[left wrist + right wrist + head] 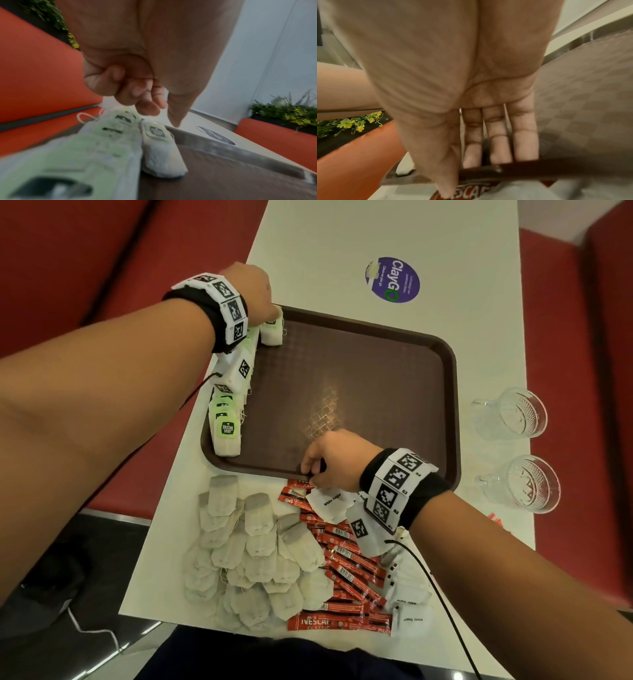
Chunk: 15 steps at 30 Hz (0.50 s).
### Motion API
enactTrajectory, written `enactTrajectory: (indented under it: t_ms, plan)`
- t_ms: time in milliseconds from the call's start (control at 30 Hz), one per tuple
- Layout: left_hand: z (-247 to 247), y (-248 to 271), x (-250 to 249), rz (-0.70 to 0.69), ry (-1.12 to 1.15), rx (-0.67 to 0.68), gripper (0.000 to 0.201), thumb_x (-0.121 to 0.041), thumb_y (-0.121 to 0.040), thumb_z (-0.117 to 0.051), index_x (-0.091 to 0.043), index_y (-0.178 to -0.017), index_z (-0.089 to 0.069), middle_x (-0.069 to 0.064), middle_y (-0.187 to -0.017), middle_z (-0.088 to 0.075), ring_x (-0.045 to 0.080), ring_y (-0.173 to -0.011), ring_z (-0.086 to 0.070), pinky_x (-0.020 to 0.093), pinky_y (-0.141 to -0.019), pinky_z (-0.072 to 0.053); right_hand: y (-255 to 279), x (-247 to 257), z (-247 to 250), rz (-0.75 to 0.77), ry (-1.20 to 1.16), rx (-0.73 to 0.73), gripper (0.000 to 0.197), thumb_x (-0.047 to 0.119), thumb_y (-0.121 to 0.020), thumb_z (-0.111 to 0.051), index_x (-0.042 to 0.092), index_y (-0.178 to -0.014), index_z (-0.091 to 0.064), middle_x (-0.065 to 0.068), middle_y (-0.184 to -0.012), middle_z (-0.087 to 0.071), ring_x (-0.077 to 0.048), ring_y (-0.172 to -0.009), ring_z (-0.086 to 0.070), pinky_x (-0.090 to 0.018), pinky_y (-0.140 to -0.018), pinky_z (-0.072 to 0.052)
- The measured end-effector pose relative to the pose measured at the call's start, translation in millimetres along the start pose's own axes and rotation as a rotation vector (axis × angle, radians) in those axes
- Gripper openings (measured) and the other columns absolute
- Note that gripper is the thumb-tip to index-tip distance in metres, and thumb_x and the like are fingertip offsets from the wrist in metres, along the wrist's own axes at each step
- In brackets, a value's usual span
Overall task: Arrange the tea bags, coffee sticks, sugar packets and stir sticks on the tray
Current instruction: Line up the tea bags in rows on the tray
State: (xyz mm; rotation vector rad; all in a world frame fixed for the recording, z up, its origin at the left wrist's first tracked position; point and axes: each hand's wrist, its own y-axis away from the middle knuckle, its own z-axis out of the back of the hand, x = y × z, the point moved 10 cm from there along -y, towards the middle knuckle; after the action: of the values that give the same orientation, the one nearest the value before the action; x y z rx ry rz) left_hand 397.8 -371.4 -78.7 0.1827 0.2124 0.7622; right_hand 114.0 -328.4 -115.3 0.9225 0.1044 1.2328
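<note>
A brown tray [376,364] lies on the white table. A row of tea bags with green tags [227,433] runs along its left side. One more tea bag [272,332] [161,146] lies at the far left corner. My left hand [253,292] [145,102] hovers right over that bag, fingers curled, with nothing seen in them. My right hand [329,460] grips the tray's near rim [539,169], fingers [498,135] inside and thumb outside, by a red coffee stick [471,192]. Before the tray lie loose tea bags [253,559], coffee sticks [349,573] and sugar packets [330,503].
Two glass cups [517,412] [531,484] stand right of the tray. A purple sticker [394,280] is on the far tabletop. A small red item [495,520] lies near the right table edge. Red benches flank the table. A black cable runs from my right wrist.
</note>
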Motion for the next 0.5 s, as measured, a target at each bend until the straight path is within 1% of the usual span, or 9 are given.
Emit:
enactTrajectory:
  t_ms: [67, 100, 133, 200, 233, 300, 400, 433, 500]
  plan:
    - [-14.8, -0.3, -8.8, -0.009, -0.075, 0.091, 0.052, -0.061, -0.083, -0.063, -0.009, -0.085, -0.066, 0.011, -0.085, -0.067, 0.033, -0.079, -0.063, 0.038, -0.066, -0.053, 0.2, -0.4, 0.3, -0.003, -0.002, -0.007, 0.021, 0.019, -0.087, -0.069, 0.031, -0.103, -0.073, 0.015, -0.092, -0.07, -0.009, -0.088, -0.063, -0.036, -0.088, -0.056]
    - [-20.5, -0.5, -12.1, -0.017, -0.097, 0.112, 0.053, -0.063, -0.081, -0.064, -0.01, -0.08, -0.063, 0.011, -0.079, -0.064, 0.032, -0.072, -0.061, 0.036, -0.061, -0.05, 0.5, -0.4, 0.3, -0.004, -0.003, -0.008, 0.021, 0.018, -0.087, -0.069, 0.03, -0.103, -0.073, 0.015, -0.092, -0.07, -0.009, -0.089, -0.063, -0.036, -0.088, -0.056]
    - [-24.1, -0.9, -13.5, -0.019, -0.107, 0.116, 0.051, -0.061, -0.08, -0.065, -0.01, -0.075, -0.059, 0.01, -0.076, -0.062, 0.03, -0.066, -0.058, 0.033, -0.058, -0.047, 0.8, -0.3, 0.5, -0.005, -0.005, -0.01, 0.021, 0.018, -0.087, -0.069, 0.03, -0.102, -0.073, 0.015, -0.092, -0.07, -0.009, -0.089, -0.064, -0.036, -0.088, -0.057]
    - [-26.4, 0.4, -14.1, -0.014, -0.105, 0.105, 0.043, -0.053, -0.082, -0.066, -0.011, -0.073, -0.056, 0.01, -0.076, -0.06, 0.026, -0.059, -0.052, 0.03, -0.055, -0.041, 1.4, -0.1, 0.4, -0.011, -0.006, -0.011, 0.021, 0.017, -0.087, -0.068, 0.03, -0.102, -0.073, 0.014, -0.092, -0.07, -0.01, -0.089, -0.064, -0.036, -0.088, -0.057]
    - [-27.1, 1.5, -14.0, -0.009, -0.102, 0.105, 0.042, -0.051, -0.082, -0.066, -0.011, -0.075, -0.057, 0.01, -0.077, -0.061, 0.025, -0.06, -0.051, 0.03, -0.055, -0.041, 1.9, 0.1, 0.4, -0.015, -0.004, -0.012, 0.021, 0.018, -0.087, -0.068, 0.031, -0.102, -0.073, 0.013, -0.093, -0.071, -0.011, -0.089, -0.064, -0.036, -0.087, -0.057]
    - [-23.3, 6.6, -14.0, 0.006, -0.099, 0.106, 0.045, -0.056, -0.083, -0.063, -0.011, -0.078, -0.06, 0.01, -0.08, -0.062, 0.027, -0.065, -0.055, 0.034, -0.06, -0.047, 3.5, 0.9, 0.0, -0.024, 0.009, -0.017, 0.02, 0.019, -0.087, -0.068, 0.03, -0.104, -0.073, 0.011, -0.096, -0.071, -0.012, -0.09, -0.065, -0.036, -0.087, -0.057]
    - [3.0, 30.0, -20.7, -0.038, -0.037, 0.061, 0.046, -0.057, -0.089, -0.059, -0.012, -0.091, -0.067, 0.006, -0.091, -0.067, 0.03, -0.087, -0.062, 0.037, -0.071, -0.051, 7.8, 5.5, 0.7, -0.022, 0.053, -0.029, 0.021, 0.023, -0.089, -0.067, 0.026, -0.11, -0.071, 0.009, -0.1, -0.07, -0.015, -0.092, -0.064, -0.034, -0.088, -0.056]
    - [14.8, 43.8, -24.4, -0.074, 0.009, 0.028, 0.041, -0.054, -0.091, -0.059, -0.014, -0.094, -0.068, 0.004, -0.094, -0.067, 0.027, -0.092, -0.062, 0.037, -0.074, -0.05, 10.0, 8.0, 1.3, -0.015, 0.069, -0.036, 0.024, 0.026, -0.09, -0.067, 0.025, -0.113, -0.069, 0.007, -0.102, -0.07, -0.016, -0.093, -0.064, -0.033, -0.088, -0.055]
    - [35.7, 78.7, -30.7, -0.146, 0.108, -0.026, 0.032, -0.052, -0.091, -0.06, -0.022, -0.097, -0.068, -0.002, -0.094, -0.067, 0.02, -0.092, -0.06, 0.036, -0.078, -0.049, 15.2, 13.2, 3.0, 0.002, 0.08, -0.058, 0.03, 0.031, -0.091, -0.067, 0.022, -0.119, -0.065, 0.006, -0.106, -0.069, -0.017, -0.096, -0.062, -0.033, -0.088, -0.054]
